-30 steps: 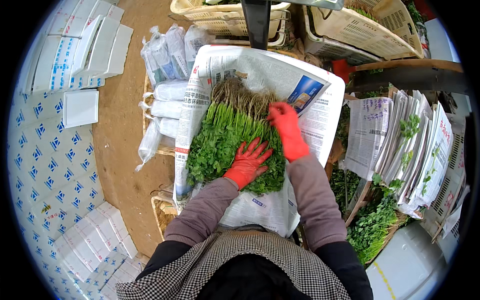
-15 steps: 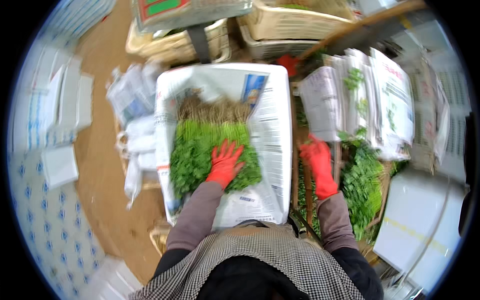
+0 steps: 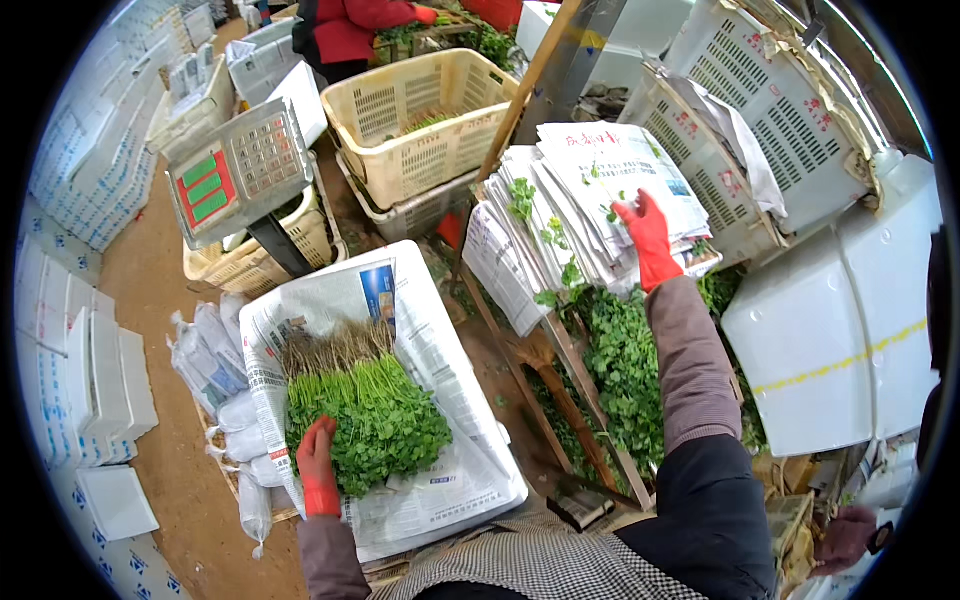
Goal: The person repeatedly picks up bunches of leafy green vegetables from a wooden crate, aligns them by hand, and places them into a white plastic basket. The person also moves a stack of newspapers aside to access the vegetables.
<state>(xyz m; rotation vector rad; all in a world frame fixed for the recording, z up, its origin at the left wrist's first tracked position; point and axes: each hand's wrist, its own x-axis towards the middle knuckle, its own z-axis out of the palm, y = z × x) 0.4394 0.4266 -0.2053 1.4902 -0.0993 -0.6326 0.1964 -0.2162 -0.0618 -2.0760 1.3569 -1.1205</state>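
Note:
A bundle of leafy green herbs (image 3: 375, 415) with pale stems and brown roots lies on newspaper (image 3: 430, 340) lining a white box. My left hand (image 3: 318, 465), in a red glove, rests at the left edge of the leaves, its fingers stretched out and holding nothing. On the right, my right hand (image 3: 650, 240), also red-gloved, is over a stack of folded newspapers (image 3: 600, 220). Its fingers are apart, near small loose sprigs on the top sheet; whether they touch the paper is hard to see.
A scale with a keypad (image 3: 240, 175) stands behind the box, beside stacked cream baskets (image 3: 430, 110). More greens (image 3: 620, 350) lie below the newspapers in a wooden frame. White bags (image 3: 240, 430) sit at left, a large white foam box (image 3: 840, 330) at right. Another person's red sleeve (image 3: 380, 12) shows far back.
My view has swung to the right. My left hand has gone from the top of the greens to their left edge. My right hand has moved forward onto the newspaper stack.

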